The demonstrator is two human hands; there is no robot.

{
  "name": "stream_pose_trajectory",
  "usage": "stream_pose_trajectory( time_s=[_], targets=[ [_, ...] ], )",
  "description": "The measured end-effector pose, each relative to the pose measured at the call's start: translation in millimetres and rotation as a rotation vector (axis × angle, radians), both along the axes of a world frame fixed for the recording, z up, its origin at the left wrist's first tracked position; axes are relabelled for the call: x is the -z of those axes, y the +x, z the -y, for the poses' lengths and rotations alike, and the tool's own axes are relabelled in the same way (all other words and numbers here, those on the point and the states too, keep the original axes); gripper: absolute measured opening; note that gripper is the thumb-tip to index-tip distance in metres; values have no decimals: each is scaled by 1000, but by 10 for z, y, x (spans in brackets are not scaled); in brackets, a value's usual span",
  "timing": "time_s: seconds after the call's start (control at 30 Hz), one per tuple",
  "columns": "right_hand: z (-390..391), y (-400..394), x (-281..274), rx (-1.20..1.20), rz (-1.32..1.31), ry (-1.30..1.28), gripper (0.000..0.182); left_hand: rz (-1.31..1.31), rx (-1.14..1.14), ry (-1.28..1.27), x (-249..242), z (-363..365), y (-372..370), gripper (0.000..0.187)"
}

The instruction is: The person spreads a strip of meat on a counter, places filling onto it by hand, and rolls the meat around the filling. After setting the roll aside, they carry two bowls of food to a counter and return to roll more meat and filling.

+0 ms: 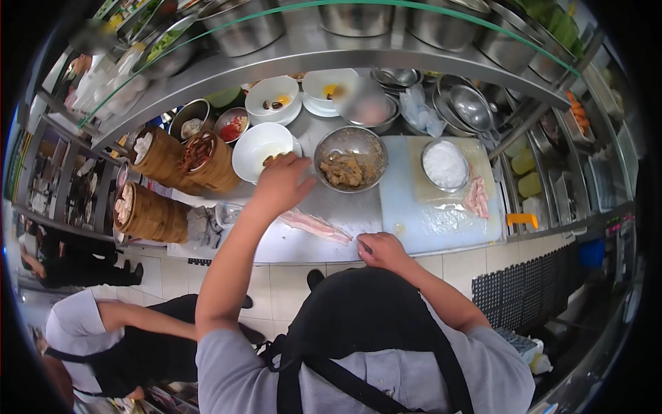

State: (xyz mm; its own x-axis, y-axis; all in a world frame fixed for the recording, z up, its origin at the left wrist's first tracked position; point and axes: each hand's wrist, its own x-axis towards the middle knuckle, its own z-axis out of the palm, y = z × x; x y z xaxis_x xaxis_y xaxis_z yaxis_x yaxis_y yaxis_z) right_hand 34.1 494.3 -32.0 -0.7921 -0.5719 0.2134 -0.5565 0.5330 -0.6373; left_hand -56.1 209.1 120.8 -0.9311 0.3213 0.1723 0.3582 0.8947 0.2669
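Observation:
A long pale pink strip of raw meat [316, 226] lies along the counter's front, between my two hands. My left hand [281, 181] reaches over the near rim of a white bowl [256, 143], its thumb spread away from the fingers; bits of food show by the fingertips. Close to the strip's right end, my right hand [383, 250] is closed at the counter edge. A small dark bit shows at its fingers, too little to name. Beyond the hands sits a metal bowl [352, 141] of brownish minced filling.
At right, a cutting board [414, 224] carries a bowl of white powder [445, 165] and pink meat pieces [476, 198]. Bamboo steamers [155, 215] stand at left. A metal shelf [331, 61] crosses above the counter. Another person [131, 338] is close on my left.

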Motion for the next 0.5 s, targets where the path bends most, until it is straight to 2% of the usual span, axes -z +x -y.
stream_pose_trajectory(
  time_s=[0.03,0.17,0.23,0.27,0.33,0.37,0.4,0.43,0.47,0.5],
  targets=[
    [0,-5,-1,-4,8,7,14,-71,-34,35,-64,220,182,37],
    [60,-35,-178,-30,96,38,20,112,-420,165,-189,1216,792,23],
    [219,-36,-354,72,399,11,27,114,-585,82,100,1778,1041,16],
    [365,-51,-479,32,399,22,27,308,-734,-76,194,1950,1112,20],
    [772,-132,-699,-93,528,84,32,260,-839,-138,867,2286,1310,20],
    [1034,-169,-724,-124,527,92,32,206,-898,-210,1187,2451,1390,21],
    [1342,-196,-755,-286,440,32,33,125,-880,-152,1426,2516,1441,24],
    [1666,-213,-788,-442,352,-29,34,44,-854,-95,1566,2512,1469,27],
    [2025,-230,-833,-504,309,-17,34,47,-869,-91,1593,2535,1499,27],
    [2423,-249,-881,-561,266,-7,34,-26,-841,28,1610,2570,1506,26]
  ],
)
